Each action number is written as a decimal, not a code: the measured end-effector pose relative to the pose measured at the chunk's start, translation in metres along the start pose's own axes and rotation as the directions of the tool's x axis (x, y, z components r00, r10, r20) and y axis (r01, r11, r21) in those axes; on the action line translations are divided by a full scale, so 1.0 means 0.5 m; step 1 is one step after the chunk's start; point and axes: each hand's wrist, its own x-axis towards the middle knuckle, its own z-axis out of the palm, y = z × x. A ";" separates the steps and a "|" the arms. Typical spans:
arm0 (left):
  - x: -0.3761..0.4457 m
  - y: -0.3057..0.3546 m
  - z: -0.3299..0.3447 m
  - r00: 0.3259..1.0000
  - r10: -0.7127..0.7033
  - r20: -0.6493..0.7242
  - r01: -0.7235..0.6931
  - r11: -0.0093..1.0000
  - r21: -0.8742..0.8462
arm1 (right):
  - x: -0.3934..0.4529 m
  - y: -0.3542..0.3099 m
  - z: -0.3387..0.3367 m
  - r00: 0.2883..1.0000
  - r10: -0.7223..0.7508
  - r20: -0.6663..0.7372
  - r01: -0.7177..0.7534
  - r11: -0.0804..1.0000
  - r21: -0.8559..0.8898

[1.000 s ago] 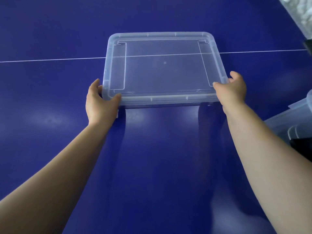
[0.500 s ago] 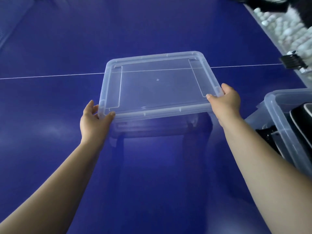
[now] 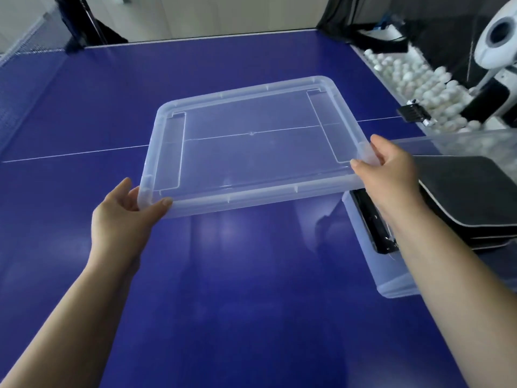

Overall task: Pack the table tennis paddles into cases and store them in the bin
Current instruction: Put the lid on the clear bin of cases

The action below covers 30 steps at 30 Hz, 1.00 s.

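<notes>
Both hands hold a clear bin lid in the air above the blue desk.

The left hand (image 3: 124, 217) grips the lid (image 3: 251, 152) at its near-left corner, thumb on top and fingers curled under the rim; the right hand (image 3: 391, 172) grips the near-right corner the same way. The lid fills the middle of the frame, tilted a little, clear of the desk (image 3: 237, 303). At the right edge stands the clear bin (image 3: 391, 278), uncovered, with black paddle cases (image 3: 470, 197) stacked inside it. In the upper right, beyond the desk's edge, lies a heap of white balls (image 3: 414, 77), with a white machine (image 3: 495, 43) beside it.
</notes>
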 end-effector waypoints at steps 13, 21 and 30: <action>-0.248 0.145 0.147 0.964 0.053 0.261 -0.051 0.999 -0.014 | -0.032 0.137 -0.340 0.990 0.095 -0.103 -0.084 0.991 0.104; -0.412 0.207 0.342 0.984 -0.007 0.179 0.021 0.997 -0.076 | 0.038 0.268 -0.549 0.989 0.128 -0.078 -0.120 0.989 0.090; -0.551 0.230 0.528 0.983 -0.078 0.169 0.087 0.995 -0.048 | 0.133 0.391 -0.705 0.993 0.114 -0.018 -0.114 0.993 -0.011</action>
